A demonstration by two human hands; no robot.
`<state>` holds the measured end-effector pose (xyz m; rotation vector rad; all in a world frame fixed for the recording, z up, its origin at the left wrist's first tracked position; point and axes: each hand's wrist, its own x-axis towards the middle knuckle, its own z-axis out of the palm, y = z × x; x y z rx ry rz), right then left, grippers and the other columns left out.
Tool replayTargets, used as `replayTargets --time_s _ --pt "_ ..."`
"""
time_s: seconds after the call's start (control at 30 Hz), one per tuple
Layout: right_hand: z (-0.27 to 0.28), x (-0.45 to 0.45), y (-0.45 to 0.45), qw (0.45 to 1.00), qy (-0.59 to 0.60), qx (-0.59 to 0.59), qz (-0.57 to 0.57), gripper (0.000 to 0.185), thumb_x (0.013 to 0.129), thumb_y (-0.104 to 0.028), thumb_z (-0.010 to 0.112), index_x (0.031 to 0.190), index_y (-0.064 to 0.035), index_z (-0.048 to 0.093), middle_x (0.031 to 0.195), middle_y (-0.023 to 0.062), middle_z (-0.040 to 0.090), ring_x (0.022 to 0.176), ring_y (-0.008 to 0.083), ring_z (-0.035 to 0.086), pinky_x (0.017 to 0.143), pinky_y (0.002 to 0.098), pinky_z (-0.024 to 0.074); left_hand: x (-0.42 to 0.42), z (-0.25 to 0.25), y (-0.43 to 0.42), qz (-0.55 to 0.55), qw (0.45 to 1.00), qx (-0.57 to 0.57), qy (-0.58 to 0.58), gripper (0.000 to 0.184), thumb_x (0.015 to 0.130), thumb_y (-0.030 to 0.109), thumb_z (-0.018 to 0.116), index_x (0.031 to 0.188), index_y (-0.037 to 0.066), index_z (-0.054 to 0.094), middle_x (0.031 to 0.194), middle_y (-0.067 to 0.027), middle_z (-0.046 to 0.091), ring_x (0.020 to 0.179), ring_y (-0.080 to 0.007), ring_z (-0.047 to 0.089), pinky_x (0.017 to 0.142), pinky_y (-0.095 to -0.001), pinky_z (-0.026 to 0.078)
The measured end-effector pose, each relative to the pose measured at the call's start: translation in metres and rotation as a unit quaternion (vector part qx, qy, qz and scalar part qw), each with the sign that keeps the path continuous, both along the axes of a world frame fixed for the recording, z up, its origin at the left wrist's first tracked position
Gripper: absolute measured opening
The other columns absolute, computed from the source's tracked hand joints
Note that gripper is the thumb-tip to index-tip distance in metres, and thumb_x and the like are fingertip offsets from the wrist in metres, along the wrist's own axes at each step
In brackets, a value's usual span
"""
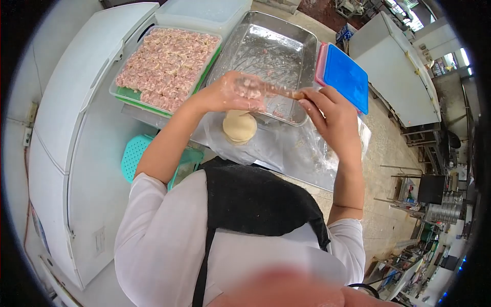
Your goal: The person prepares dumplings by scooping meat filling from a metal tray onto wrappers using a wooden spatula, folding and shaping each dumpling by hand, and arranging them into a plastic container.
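Observation:
My left hand (230, 93) is cupped above the near edge of a steel pan (309, 46), its fingers curled around a dumpling with pink minced meat (249, 92) showing at the top. The dumpling's wrapper is mostly hidden by the fingers. In my right hand (330, 115) is the handle of a wooden spatula (284, 91), pinched between thumb and fingers. The spatula's meat-smeared far end reaches into my left palm. Just below my left hand, a stack of round, pale yellow dumpling wrappers (239, 128) lies on plastic sheeting (273, 146). Smears and scraps of meat coat the pan's bottom.
A clear tray (116, 91) packed with rows of meat dumplings stands left of the pan, beside a white chest freezer (105, 153). Blue-lidded containers (348, 77) sit to the right. A turquoise plastic stool (135, 153) is below the table's left edge.

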<state>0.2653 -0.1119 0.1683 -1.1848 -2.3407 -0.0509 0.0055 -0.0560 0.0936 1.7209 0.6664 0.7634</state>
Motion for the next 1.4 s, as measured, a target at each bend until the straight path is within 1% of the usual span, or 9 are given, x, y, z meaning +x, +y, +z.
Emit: replayTargets --time_s 0.23,0.37,0.53,0.63,0.8,0.93,1.07,1.23,1.4 --pt "0.017 -0.068 -0.015 0.994 0.082 -0.06 -0.034 0.017 0.087 -0.018 0.064 0.1 -0.0079 0.068 0.077 0.0102 0.059 0.071 0.0276 0.06 0.062 0.0357 0.0472 -0.08 0.014 -0.016 0.127 0.99 -0.03 0.052 0.057 0.076 0.023 0.079 0.12 0.0 0.051 0.097 -0.0069 0.065 0.08 -0.0102 0.061 0.073 -0.0265 0.05" --pt "0.017 -0.1 -0.023 0.988 0.078 -0.137 0.001 0.02 0.091 -0.012 0.061 0.104 0.0016 0.066 0.086 0.014 0.063 0.073 0.0229 0.06 0.065 0.0293 0.0462 -0.121 0.021 -0.023 0.1 0.98 0.166 0.052 0.067 0.07 0.02 0.083 0.128 0.007 0.052 0.103 -0.005 0.064 0.089 -0.0165 0.061 0.083 -0.035 0.049" --pt "-0.005 -0.154 -0.025 0.987 0.025 -0.156 0.037 0.018 0.09 -0.013 0.061 0.104 -0.0035 0.066 0.083 0.0131 0.06 0.073 0.027 0.059 0.065 0.0337 0.0468 -0.166 -0.002 -0.02 0.09 0.936 0.339 0.025 0.041 0.067 0.028 0.084 0.095 0.005 0.065 0.094 -0.0105 0.066 0.083 -0.0215 0.061 0.075 -0.0343 0.048" --pt "0.004 -0.182 -0.04 0.997 0.024 -0.076 -0.007 0.018 0.088 -0.014 0.064 0.104 -0.0062 0.066 0.08 0.0119 0.058 0.068 0.0269 0.059 0.062 0.0343 0.0466 -0.189 0.0 -0.02 0.046 0.982 0.178 0.033 0.042 0.068 0.029 0.084 0.098 0.006 0.065 0.09 -0.0113 0.066 0.081 -0.0227 0.062 0.075 -0.0336 0.048" --pt "-0.008 -0.208 -0.034 0.999 0.013 -0.047 0.006 0.018 0.086 -0.022 0.066 0.101 -0.0131 0.068 0.075 0.0093 0.056 0.066 0.0299 0.06 0.057 0.0394 0.0475 -0.217 0.001 -0.019 0.069 0.978 0.181 0.076 0.043 0.069 0.03 0.083 0.1 0.006 0.065 0.091 -0.0092 0.067 0.081 -0.0223 0.062 0.076 -0.0332 0.049" --pt "0.001 -0.196 -0.032 0.986 0.127 -0.104 -0.005 0.02 0.087 -0.015 0.066 0.102 -0.003 0.068 0.079 0.0116 0.06 0.068 0.0251 0.06 0.062 0.0322 0.0468 -0.258 0.001 -0.02 0.11 0.958 0.235 0.122 0.05 0.072 0.03 0.081 0.112 0.008 0.062 0.102 -0.0097 0.065 0.089 -0.0222 0.061 0.079 -0.0327 0.048" --pt "-0.029 -0.172 -0.034 0.967 0.205 -0.14 -0.059 0.021 0.087 -0.014 0.066 0.103 0.0011 0.068 0.085 0.0106 0.064 0.074 0.0186 0.059 0.067 0.0289 0.0455 -0.314 -0.023 -0.008 0.18 0.97 0.086 0.137 0.054 0.075 0.03 0.077 0.12 0.008 0.058 0.107 -0.0152 0.062 0.102 -0.0253 0.058 0.087 -0.035 0.047" --pt "-0.068 -0.149 -0.05 0.92 0.261 -0.226 -0.187 0.024 0.091 -0.017 0.063 0.106 0.0015 0.067 0.087 0.0062 0.064 0.078 0.0117 0.056 0.069 0.0245 0.0439 -0.335 -0.047 -0.004 0.277 0.881 0.207 0.324 0.058 0.076 0.027 0.075 0.126 0.006 0.053 0.119 -0.0142 0.057 0.104 -0.0266 0.058 0.089 -0.0346 0.047" --pt "-0.093 -0.143 -0.062 0.902 0.291 -0.228 -0.224 0.024 0.091 -0.018 0.064 0.106 0.0008 0.068 0.085 0.0035 0.064 0.076 0.0093 0.053 0.068 0.0235 0.0428 -0.313 -0.055 0.002 0.274 0.902 0.108 0.317 0.073 0.078 0.035 0.068 0.139 0.006 0.04 0.134 -0.0234 0.05 0.121 -0.0381 0.05 0.102 -0.0421 0.04"
